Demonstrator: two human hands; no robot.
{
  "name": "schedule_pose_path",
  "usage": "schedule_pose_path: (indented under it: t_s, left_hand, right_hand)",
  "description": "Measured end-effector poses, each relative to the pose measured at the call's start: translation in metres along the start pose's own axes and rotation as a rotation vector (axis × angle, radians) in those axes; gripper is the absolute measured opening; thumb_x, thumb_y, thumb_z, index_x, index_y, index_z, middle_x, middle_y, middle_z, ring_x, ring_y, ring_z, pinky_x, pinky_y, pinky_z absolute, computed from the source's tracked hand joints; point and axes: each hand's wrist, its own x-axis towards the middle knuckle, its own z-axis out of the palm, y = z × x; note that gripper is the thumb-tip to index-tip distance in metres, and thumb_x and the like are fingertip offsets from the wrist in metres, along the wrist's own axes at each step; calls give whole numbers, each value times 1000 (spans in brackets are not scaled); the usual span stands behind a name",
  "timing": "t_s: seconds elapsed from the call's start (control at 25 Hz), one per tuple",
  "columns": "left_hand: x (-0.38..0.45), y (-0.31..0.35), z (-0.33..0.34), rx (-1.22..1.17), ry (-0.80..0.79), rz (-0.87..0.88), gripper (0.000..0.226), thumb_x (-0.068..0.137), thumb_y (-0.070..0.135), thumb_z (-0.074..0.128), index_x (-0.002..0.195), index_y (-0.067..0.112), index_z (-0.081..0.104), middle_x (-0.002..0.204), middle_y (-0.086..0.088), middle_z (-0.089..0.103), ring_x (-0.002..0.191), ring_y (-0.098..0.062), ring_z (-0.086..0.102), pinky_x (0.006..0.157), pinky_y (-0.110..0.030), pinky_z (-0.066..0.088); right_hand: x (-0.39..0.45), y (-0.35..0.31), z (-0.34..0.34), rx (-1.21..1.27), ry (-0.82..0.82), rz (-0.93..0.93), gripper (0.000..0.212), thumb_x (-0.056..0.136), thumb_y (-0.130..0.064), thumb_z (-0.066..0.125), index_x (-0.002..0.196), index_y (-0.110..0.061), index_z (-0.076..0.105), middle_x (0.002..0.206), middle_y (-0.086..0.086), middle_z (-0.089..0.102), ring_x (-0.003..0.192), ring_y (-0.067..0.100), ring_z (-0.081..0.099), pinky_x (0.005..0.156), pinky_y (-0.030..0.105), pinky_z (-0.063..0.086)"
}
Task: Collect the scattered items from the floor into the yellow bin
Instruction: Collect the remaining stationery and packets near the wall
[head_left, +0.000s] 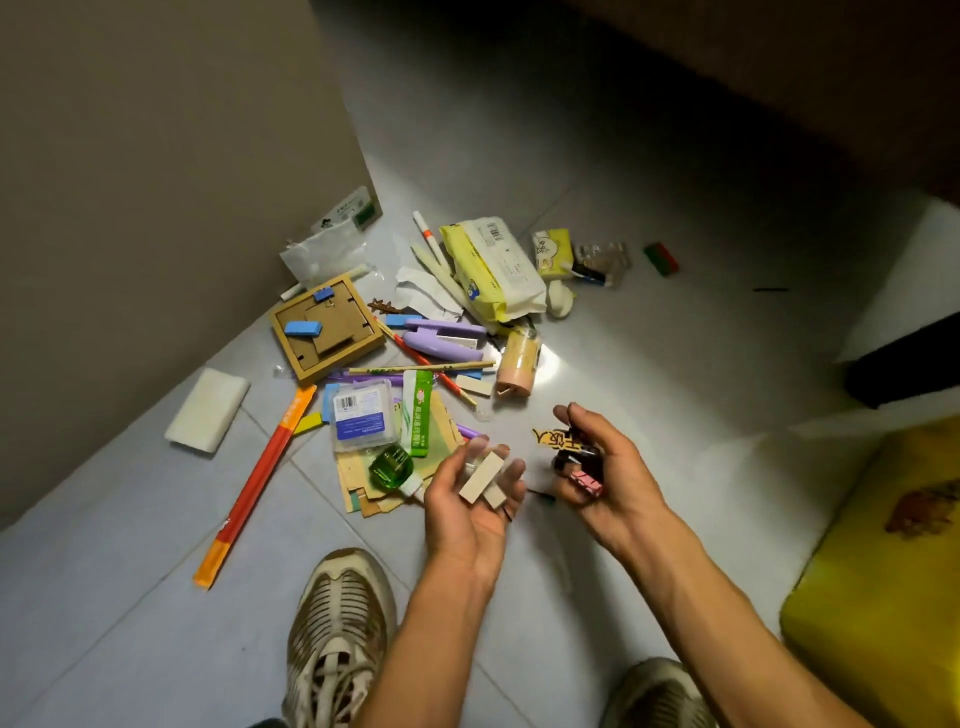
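With most clutter lying on the floor (623, 364), the left hand (475, 499) is cradling pale wooden blocks (482, 477), the right hand (597, 467) is gripping small trinkets (576, 465), and the yellow bin (883, 571) is sitting right.

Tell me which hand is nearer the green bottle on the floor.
Left. The left hand, holding pale blocks, is just right of the green bottle; the right hand, gripping small items, is farther right, toward the yellow bin.

Both forearms reach forward and low. The left hand (475, 493) lies palm up, fingers loosely curled; the right hand (597, 467) is curled in a closed grip.
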Motion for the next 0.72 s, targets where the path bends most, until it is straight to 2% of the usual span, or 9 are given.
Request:
schedule_pose_path:
  t_s: [0.2, 0.32, 0.4, 0.44, 0.48, 0.52, 0.56, 0.64, 0.72]
  left_hand:
    - [-91, -59, 74, 194, -293, -139, 22, 90, 26, 56, 94, 10, 71, 93, -14, 74, 82, -27, 72, 76, -36, 53]
    - [-154, -125, 125, 340, -462, -252, 21, 93, 26, 52, 96, 10, 66, 85, -13, 69, 74, -23, 67, 65, -31, 49]
    - [-193, -166, 155, 426, -511, -341, 30, 98, 31, 47, 98, 7, 64, 81, -13, 68, 66, -23, 65, 56, -28, 50]
    - [-208, -182, 167, 476, -539, -392, 37, 99, 38, 45, 103, 6, 64, 86, -14, 70, 71, -24, 67, 60, -30, 53]
    - [-221, -195, 176, 528, -562, -431, 46, 98, 46, 44, 113, 6, 62, 99, -16, 70, 86, -27, 68, 70, -35, 54]
    - [-229, -203, 179, 571, -573, -453, 56, 97, 53, 42, 125, 7, 58, 117, -17, 65, 105, -31, 63, 82, -39, 51]
    - [-233, -208, 180, 606, -578, -450, 63, 97, 56, 39, 137, 8, 49, 133, -18, 57, 123, -32, 53, 92, -41, 46]
    - [-232, -207, 173, 634, -573, -402, 70, 98, 57, 37, 149, 9, 32, 152, -16, 38, 142, -34, 31, 109, -44, 33]
    - [-222, -196, 158, 627, -526, -324, 65, 100, 51, 38, 149, 9, 34, 152, -16, 39, 142, -32, 33, 114, -44, 30]
  right_hand:
    - [-129, -49, -43, 323, 38, -163, 27, 73, -27, 75, 92, -8, 66, 84, 21, 67, 59, 21, 64, 34, 21, 41]
    - [-198, -80, -97, 442, 138, -388, 22, 79, -32, 70, 82, -12, 60, 82, 18, 67, 52, 15, 58, 31, 17, 30]
    - [-232, -103, -132, 512, 283, -455, 28, 92, -38, 59, 90, -11, 64, 93, 18, 67, 53, 14, 61, 35, 19, 40]
    - [-246, -115, -150, 540, 348, -478, 34, 98, -40, 52, 106, -10, 65, 109, 20, 66, 65, 17, 66, 47, 25, 52]
    - [-259, -124, -168, 548, 393, -491, 41, 101, -39, 44, 126, -9, 58, 129, 20, 58, 90, 22, 67, 71, 34, 58]
    - [-270, -131, -184, 530, 412, -483, 48, 104, -36, 37, 142, -9, 45, 146, 18, 45, 119, 28, 57, 97, 42, 50]
    - [-278, -135, -196, 505, 406, -470, 52, 105, -33, 33, 150, -8, 32, 156, 16, 32, 139, 33, 38, 113, 46, 34]
    - [-280, -135, -210, 477, 369, -453, 54, 105, -28, 31, 153, -7, 21, 161, 15, 21, 148, 34, 17, 121, 47, 17]
    - [-268, -122, -204, 446, 316, -422, 49, 104, -24, 34, 150, -8, 32, 158, 15, 29, 146, 34, 25, 119, 46, 24]
